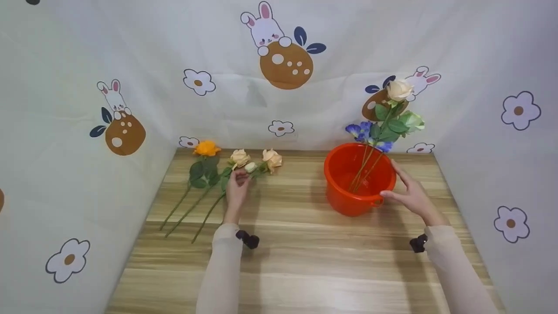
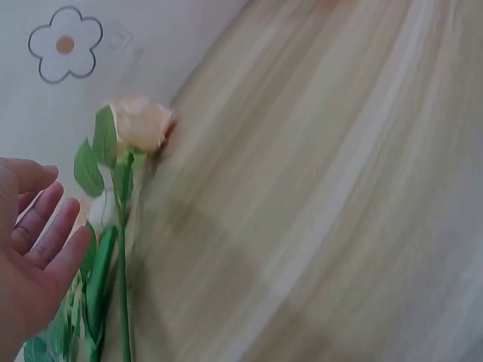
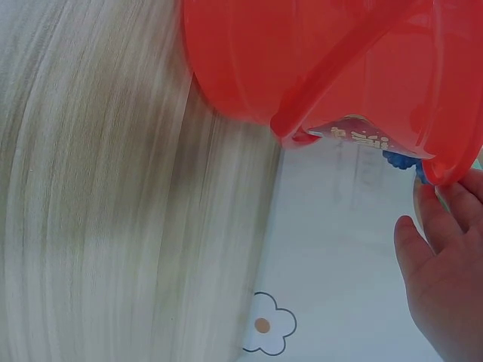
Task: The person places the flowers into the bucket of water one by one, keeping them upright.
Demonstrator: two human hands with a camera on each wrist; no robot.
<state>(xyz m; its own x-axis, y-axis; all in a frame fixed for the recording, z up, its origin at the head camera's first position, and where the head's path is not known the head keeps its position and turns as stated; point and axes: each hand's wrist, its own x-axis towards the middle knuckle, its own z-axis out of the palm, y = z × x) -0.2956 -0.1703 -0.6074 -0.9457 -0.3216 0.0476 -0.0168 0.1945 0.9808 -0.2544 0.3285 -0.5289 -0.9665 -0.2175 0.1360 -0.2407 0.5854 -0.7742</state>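
Observation:
My left hand [image 1: 237, 189] hovers over stemmed roses lying on the table, its fingers loosely bent and holding nothing in the left wrist view. Around it are a cream rose [image 1: 239, 158], a small white bud [image 1: 251, 167] and a peach rose [image 1: 272, 160]; an orange flower [image 1: 206, 148] lies farther left. With thumb and fingers spread, my right hand [image 1: 412, 196] touches the right side of a red bucket [image 1: 348, 200] near its rim. A cream rose [image 1: 399, 90], a pale green flower [image 1: 412, 121] and blue flowers [image 1: 359, 131] lean in the bucket, stems down.
The wooden table [image 1: 305, 266] is enclosed by white cloth walls [image 1: 331, 104] printed with rabbits and flowers. Behind the bucket, the tall flowers come close to the back cloth. The bucket's red handle [image 3: 339, 68] hangs along its side.

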